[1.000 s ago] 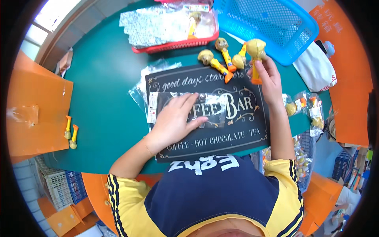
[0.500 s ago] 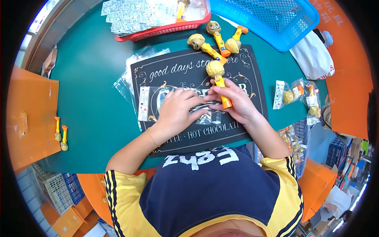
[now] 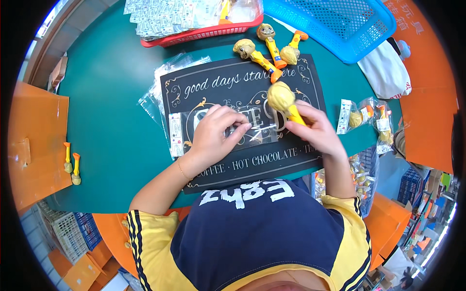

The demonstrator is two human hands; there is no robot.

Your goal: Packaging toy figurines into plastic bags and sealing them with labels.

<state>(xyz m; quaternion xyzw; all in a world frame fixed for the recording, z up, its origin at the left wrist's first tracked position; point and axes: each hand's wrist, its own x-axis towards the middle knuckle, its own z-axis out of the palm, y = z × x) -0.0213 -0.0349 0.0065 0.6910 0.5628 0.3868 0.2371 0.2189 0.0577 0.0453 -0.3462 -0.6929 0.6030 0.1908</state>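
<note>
My right hand (image 3: 314, 130) grips a toy with a yellow head and an orange stick body (image 3: 283, 99), held over a black printed mat (image 3: 242, 92). My left hand (image 3: 213, 136) pinches the mouth of a clear plastic bag (image 3: 252, 130) that lies flat on the mat, its white header card (image 3: 175, 134) at the left end. The toy's lower end sits at the bag's right edge, beside my left fingertips. Three more toys of the same kind (image 3: 268, 46) lie at the mat's far edge.
A red tray (image 3: 194, 34) of card packs and a blue basket (image 3: 349, 29) stand at the back of the green table (image 3: 107, 97). Empty clear bags (image 3: 160, 87) lie left of the mat. Bagged toys (image 3: 361, 116) rest at right. Two small toys (image 3: 72, 162) lie on an orange surface at left.
My right hand brought a toy from the far edge of the mat down to the bag. My left hand shifted from pressing the bag flat to pinching its opening.
</note>
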